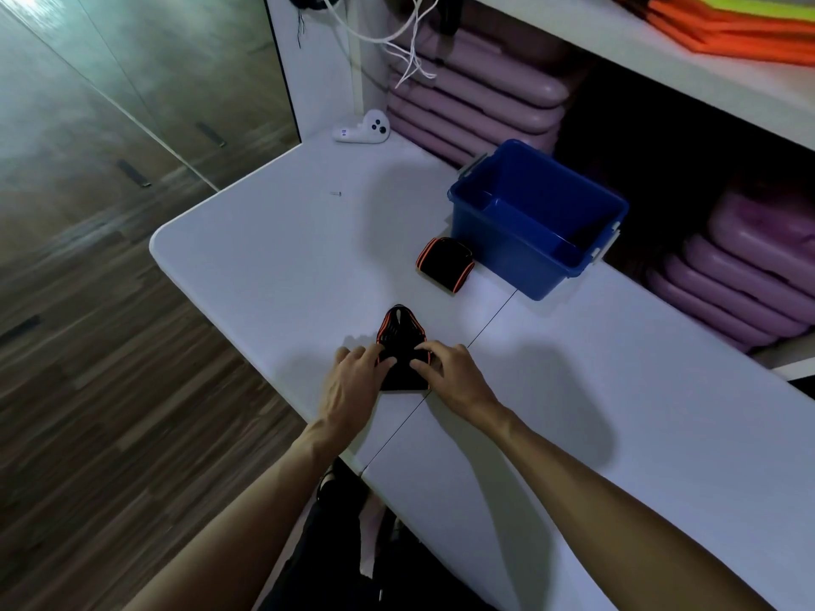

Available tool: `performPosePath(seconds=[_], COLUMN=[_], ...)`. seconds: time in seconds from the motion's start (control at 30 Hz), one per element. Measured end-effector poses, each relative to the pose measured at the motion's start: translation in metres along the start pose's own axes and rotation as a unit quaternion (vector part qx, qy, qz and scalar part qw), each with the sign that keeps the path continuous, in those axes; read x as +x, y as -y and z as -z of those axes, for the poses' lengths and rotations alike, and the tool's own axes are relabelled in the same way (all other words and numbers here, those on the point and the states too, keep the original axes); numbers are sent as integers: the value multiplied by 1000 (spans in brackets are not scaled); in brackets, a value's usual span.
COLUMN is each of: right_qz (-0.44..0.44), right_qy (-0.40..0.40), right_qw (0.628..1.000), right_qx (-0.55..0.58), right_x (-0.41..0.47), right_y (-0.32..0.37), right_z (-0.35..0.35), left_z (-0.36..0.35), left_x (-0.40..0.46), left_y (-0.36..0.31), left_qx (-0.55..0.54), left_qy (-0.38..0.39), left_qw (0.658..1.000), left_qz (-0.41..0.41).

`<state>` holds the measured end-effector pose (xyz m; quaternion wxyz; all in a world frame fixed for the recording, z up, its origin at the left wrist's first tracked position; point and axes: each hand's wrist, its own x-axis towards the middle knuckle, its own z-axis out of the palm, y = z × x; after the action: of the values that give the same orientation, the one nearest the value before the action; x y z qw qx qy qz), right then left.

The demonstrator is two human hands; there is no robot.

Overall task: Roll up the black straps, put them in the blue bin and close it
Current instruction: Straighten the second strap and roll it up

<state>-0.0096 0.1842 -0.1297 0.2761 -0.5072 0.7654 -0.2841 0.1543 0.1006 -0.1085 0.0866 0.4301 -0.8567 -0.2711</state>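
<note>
Both of my hands are down on the near strap (400,341), which lies on the white table (264,258) right on the dark seam line (489,321). My left hand (355,377) presses its fingers onto the strap's left side; my right hand (450,370) does the same on the right side. Fingers are curved and resting on the fabric, not wrapped around it, so neither is a closed grip. The strap is black with orange edges, its far end bunched into a point, the near part flat under my fingertips.

A second strap (445,264), already rolled, sits on the table just beside the blue bin (507,258), at its near-left corner; I cannot tell if it touches. The bin stands open, with no lid on it, near the table's far edge. Grey latches show on its rim.

A white controller (364,130) lies at the far corner, well apart. A small screw (336,194) sits alone on the table. Purple mats (476,94) are stacked behind the bin.
</note>
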Motion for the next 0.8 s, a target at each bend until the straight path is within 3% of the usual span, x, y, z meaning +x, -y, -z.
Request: performPosePath(seconds=[0.1,0.23,0.33,0.4,0.5,0.7,0.8], right_qz=[-14,-8,29,72,111,65,13], right_qy=[-17,-56,-71,-40,-11,31,45], right_qw=[1000,998,994,983,969,993,999], right_qx=[3,-5,-82,-164,-222,-96,-25], right_x=[7,7,-2,-10,-17,-1,12], right_y=[6,11,9,2,-6,-9,-7], right_z=[-1,-3,-4,-5,-8,3,14], left_z=[1,1,3,4,3,22,29], left_x=[0,4,0,-5,-6,21,38], left_y=[-2,-4,6,14,15,24,21], left_qx=[-12,10,47,90,87,-25,-74], left_qy=[-32,-30,13,46,42,131,158], left_qw=[999,996,993,987,987,987,984], left_qz=[-9,-85,-109,-129,-128,-93,-36])
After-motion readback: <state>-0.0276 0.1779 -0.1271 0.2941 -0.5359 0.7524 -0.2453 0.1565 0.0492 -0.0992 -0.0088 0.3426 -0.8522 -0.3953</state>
